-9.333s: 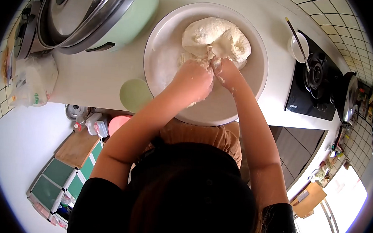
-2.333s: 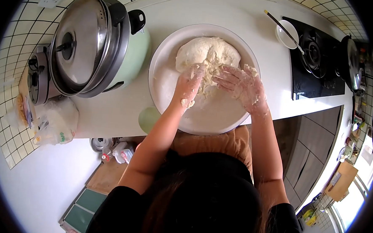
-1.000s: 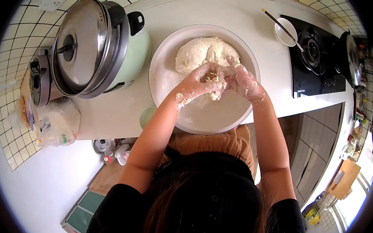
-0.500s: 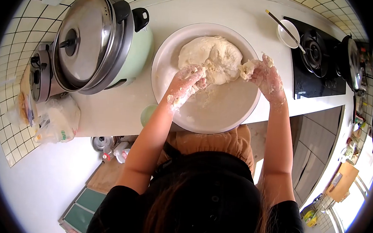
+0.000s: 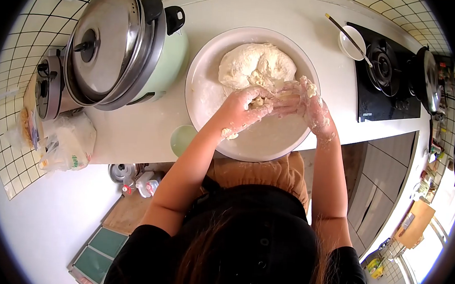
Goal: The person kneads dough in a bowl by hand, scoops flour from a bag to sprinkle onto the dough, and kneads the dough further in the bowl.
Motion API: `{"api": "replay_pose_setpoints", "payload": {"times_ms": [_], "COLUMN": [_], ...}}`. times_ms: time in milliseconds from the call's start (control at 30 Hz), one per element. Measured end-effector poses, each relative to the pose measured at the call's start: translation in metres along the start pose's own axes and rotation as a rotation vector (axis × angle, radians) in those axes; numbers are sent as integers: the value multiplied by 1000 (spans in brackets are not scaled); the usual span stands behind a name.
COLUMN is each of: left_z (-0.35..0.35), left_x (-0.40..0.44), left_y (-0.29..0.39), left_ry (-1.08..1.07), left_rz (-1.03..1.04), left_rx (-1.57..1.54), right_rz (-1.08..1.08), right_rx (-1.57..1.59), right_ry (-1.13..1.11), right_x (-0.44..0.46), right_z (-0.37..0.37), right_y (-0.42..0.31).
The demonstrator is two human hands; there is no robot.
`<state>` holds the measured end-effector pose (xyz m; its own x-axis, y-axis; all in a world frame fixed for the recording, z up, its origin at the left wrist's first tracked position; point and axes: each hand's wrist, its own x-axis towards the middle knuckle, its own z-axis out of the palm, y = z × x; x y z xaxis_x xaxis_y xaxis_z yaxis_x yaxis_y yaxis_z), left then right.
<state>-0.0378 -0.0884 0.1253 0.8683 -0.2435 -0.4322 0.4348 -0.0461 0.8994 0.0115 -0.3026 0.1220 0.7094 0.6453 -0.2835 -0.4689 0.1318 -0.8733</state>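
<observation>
A large lump of pale dough [image 5: 257,64] lies in the far part of a wide white basin [image 5: 198,102]. In front of it, over the basin, my two hands meet, both smeared with sticky dough. My left hand [image 5: 245,108] is curled, with a small bit of dough [image 5: 259,100] showing between its thumb and fingers. The fingers of my right hand [image 5: 309,106] stretch leftward and touch the fingertips of the left. Bits of dough cling to the right thumb and wrist. Where the fingers overlap, what lies between them is partly hidden.
To the left stands a big pale green pot [image 5: 172,62] with a metal lid [image 5: 101,43]. A light green round item [image 5: 181,141] sits by the basin's near left edge. At right are a white bowl [image 5: 348,38] with a brush-like stick [image 5: 346,35] and a black stove [image 5: 389,107].
Both hands have come together over the basin: the right moved down and left, the left slightly right. The dough piece earlier pinched in the right fingers no longer shows there.
</observation>
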Motion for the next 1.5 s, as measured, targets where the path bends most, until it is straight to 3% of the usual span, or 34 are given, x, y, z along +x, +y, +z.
{"api": "replay_pose_setpoints", "payload": {"times_ms": [167,233,333,367,467,633,767,900,1000,1033,1133,1200,1233,1333,1400,1467,1500], "left_z": [-8,-15,-32,-34,-23,4,3,2,1,4,10,8,8,3,-3,-6,-6], "left_x": [-7,-8,-8,-9,-13,-13,-14,-15,-14,-15,-14,-15,-14,-14,-15,-16,-18], "left_y": [26,15,0,3,22,17,10,14,11,9,6,10,8,11,10,11,16], "left_ry": [-89,-98,-51,-21,19,-73,-71,-33,-12,2,11,-12,-24,13,17,19,18], "left_rz": [-131,-84,-34,-1,62,262,310,353,319,231,35,-1,40,33,84,80,52], "left_rx": [157,-20,-184,-191,-189,-81,89,201,126,-71,-563,-770,-803,-835,-842,-764,-682], "right_rz": [-8,-40,61,-23,15,201,217,280,222,171,265,161,110,166,51,23,52], "right_rx": [-350,-570,-383,-174,175,454,325,552,533,499,575,599,610,468,416,346,304], "right_ry": [263,420,238,266,-85,199,-131,-100,-130,-162,233,114,54,189,-88,-136,-47], "right_x": [-6,-6,-10,-13,-12,-4,1,7,11,12,8,7,7,8,16,15,11], "right_z": [3,2,10,13,1,34,19,22,27,30,47,36,32,38,25,21,32], "right_y": [3,12,-39,-35,-26,-12,-4,10,10,8,-18,-9,-6,-12,-4,1,-6]}}
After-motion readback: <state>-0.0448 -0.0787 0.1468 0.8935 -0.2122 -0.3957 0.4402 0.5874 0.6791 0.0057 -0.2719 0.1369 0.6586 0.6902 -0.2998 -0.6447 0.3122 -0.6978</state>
